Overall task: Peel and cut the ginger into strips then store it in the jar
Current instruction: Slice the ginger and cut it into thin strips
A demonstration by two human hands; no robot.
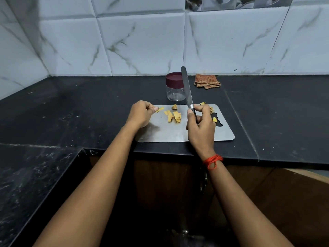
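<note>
**On the steel board (178, 134) — knife (186, 86) raised, cutting paused**

Above the board's right side, the right hand (200, 125) grips the knife handle. The blade tips up and away toward the wall, probably to keep the edge clear while the left hand (140, 113) pinches one ginger strip (160, 109) at the board's left end. More ginger slices (173, 116) lie between the hands, and scraps (203, 103) sit near the far right corner. Behind the board stands the jar (175, 87) with its maroon lid (173, 78) on — that must come off before any strip goes in. A folded cloth (207, 81) lies just right of it on the dark counter (89, 107).
</note>
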